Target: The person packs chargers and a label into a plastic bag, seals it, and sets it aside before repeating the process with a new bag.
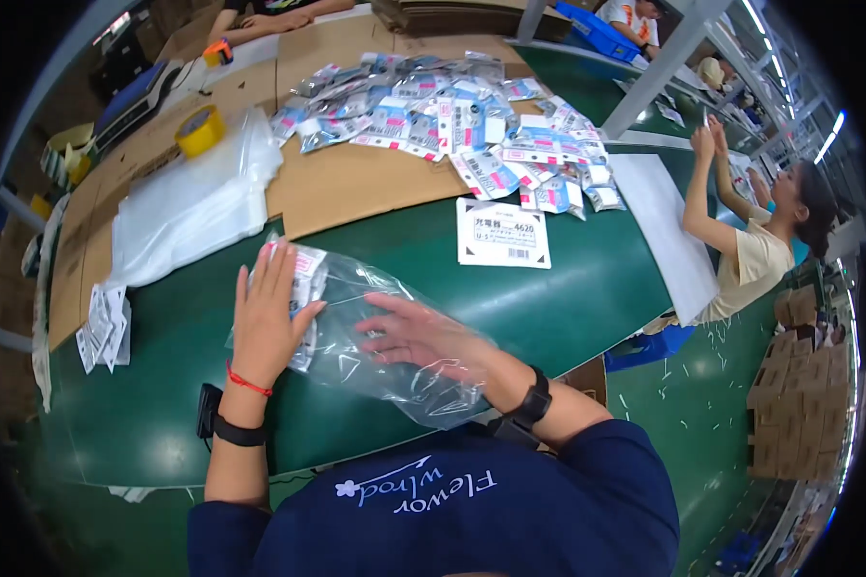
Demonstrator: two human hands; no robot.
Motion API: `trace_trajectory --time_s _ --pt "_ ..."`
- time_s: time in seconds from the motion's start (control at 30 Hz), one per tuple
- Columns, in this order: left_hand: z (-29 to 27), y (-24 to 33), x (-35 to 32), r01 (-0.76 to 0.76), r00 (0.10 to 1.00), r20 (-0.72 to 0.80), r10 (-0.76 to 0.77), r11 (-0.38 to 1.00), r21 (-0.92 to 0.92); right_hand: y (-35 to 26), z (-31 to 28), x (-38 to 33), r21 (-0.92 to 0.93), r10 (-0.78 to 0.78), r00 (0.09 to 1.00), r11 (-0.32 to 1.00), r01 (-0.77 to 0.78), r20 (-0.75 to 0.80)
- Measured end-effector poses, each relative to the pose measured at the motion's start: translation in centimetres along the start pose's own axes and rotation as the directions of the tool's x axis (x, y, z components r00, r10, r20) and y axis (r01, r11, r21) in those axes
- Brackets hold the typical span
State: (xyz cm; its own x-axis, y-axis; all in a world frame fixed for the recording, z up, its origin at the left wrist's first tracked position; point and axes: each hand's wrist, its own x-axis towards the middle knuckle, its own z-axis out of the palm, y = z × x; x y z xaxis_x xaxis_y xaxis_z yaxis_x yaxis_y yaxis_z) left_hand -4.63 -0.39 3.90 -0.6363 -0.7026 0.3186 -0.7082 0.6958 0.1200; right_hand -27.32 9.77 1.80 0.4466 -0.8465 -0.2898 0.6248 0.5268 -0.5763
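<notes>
A large clear plastic bag (380, 380) lies on the green table in front of me, with white, pink-marked retail packs (306, 284) at its left end. My left hand (267, 313) rests over these packs, palm down, its fingers stretched out. My right hand (423, 337) is at the bag's right part, fingers spread, and the film seems to cover it. Whether it is inside the bag or under it, I cannot tell. Beyond the right hand lies a white printed label stack (502, 236). Farther back, a heap of small blue-and-white packs (404, 120) spreads over cardboard.
Clear bags (192, 216) lie at the left, a yellow tape roll (200, 132) on top. White cards (106, 327) sit at the left table edge. A co-worker (755, 250) stands right, past a white sheet (666, 226). Cartons (799, 404) stack on the floor at right.
</notes>
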Motion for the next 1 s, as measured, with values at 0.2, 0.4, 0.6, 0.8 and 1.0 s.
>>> trace_trajectory --time_s 0.2,0.4,0.6,0.8,1.0 --pt "-0.8 0.1 -1.4 0.137 0.98 -0.148 -0.132 0.99 0.026 -3.5 -3.8 -7.6 -0.536 0.13 0.991 0.839 -0.091 0.034" --pt "-0.3 4.5 -2.9 0.02 0.983 0.181 -0.035 0.996 0.084 -11.2 -6.0 -10.1 -0.984 -0.582 0.798 0.162 -0.071 -0.154" --pt "-0.1 5.1 -2.3 0.035 0.999 0.029 -0.036 0.999 0.029 -17.1 -11.9 -4.7 -0.367 -0.646 0.677 -0.761 -0.535 0.353" --pt "-2.0 5.8 -1.8 0.001 0.998 -0.062 -0.007 0.996 -0.084 -22.3 -13.0 -2.3 -0.599 -0.788 0.537 -0.594 -0.536 0.301" --pt "-2.6 6.7 0.5 -0.073 0.991 -0.135 0.003 0.854 -0.516 -21.5 -3.5 -2.9 -0.971 -0.909 0.359 -0.237 -0.023 0.213"
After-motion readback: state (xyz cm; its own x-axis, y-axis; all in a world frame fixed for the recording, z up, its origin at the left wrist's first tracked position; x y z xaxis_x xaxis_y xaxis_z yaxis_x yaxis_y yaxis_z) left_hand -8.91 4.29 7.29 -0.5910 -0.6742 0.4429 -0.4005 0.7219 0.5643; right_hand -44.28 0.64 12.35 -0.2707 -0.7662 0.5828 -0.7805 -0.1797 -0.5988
